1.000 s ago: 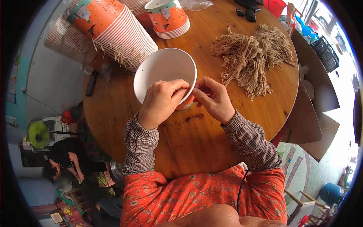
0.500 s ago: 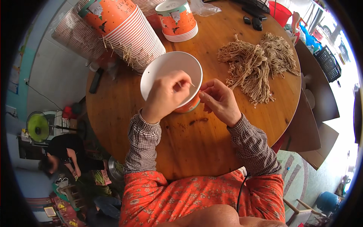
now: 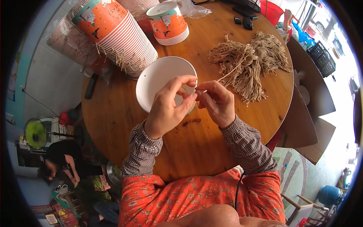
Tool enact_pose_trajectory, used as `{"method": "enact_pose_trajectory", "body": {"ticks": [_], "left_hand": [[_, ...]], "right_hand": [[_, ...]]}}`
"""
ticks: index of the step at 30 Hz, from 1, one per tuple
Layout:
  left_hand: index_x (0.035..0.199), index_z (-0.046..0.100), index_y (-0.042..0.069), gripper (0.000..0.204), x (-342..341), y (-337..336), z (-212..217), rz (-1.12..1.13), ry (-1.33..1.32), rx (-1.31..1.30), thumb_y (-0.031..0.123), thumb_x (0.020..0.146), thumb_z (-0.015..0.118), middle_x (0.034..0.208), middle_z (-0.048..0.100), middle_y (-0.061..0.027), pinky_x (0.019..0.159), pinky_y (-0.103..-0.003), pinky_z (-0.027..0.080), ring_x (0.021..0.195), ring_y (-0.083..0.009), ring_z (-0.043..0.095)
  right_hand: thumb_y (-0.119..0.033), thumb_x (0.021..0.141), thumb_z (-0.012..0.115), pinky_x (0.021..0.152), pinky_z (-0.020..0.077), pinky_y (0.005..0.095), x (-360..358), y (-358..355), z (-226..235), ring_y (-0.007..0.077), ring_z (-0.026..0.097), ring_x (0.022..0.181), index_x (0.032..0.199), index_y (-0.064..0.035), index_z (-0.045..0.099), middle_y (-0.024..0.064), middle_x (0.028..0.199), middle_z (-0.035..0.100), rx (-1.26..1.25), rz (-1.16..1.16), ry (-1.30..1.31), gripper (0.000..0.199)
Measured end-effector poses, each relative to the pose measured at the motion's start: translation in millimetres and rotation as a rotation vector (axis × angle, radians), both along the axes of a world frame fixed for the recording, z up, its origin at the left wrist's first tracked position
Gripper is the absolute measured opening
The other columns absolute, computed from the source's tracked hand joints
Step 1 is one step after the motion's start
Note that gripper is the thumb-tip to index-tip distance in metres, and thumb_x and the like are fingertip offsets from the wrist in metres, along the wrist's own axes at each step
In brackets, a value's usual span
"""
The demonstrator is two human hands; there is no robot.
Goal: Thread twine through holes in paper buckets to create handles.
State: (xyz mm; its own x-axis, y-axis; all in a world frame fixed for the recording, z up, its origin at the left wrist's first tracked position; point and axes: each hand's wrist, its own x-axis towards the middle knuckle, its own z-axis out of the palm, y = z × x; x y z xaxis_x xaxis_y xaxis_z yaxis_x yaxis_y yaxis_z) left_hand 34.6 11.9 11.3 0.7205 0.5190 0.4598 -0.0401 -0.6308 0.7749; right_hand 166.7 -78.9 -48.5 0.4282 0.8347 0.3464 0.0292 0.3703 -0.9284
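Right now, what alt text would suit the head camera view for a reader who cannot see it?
Seen from above, the left hand holds a white paper bucket while the right hand pinches a tan string at its rim, over a round wooden table. A pile of tan strings lies to the right, and stacked orange buckets stand behind.
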Motion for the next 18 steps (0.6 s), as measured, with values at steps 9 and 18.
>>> {"method": "enact_pose_trajectory", "body": {"ticks": [9, 18], "left_hand": [[0.103, 0.064, 0.002, 0.018, 0, 3, -6, 0.092, 0.121, 0.041, 0.001, 0.085, 0.068, 0.087, 0.070, -0.0076, 0.072, -0.028, 0.052, 0.080, -0.0146, 0.066], [0.095, 0.064, -0.002, 0.010, -13, 29, 2, 0.089, -0.234, -0.432, 0.008, 0.091, 0.065, 0.086, 0.067, -0.0041, 0.072, -0.022, 0.052, 0.076, -0.0102, 0.066]], "right_hand": [[-0.003, 0.089, 0.065, 0.061, 0.0498, 0.0223, 5, -2, 4, 0.0057, 0.061, 0.068, 0.106, -0.0006, 0.063, 0.0035, 0.079, 0.067, 0.043, -0.001, -0.129, 0.017], [0.004, 0.083, 0.065, 0.058, 0.0483, 0.0231, 28, -3, 11, 0.0105, 0.061, 0.068, 0.109, -0.0008, 0.058, 0.0060, 0.085, 0.065, 0.221, -0.224, -0.315, 0.028]]}}
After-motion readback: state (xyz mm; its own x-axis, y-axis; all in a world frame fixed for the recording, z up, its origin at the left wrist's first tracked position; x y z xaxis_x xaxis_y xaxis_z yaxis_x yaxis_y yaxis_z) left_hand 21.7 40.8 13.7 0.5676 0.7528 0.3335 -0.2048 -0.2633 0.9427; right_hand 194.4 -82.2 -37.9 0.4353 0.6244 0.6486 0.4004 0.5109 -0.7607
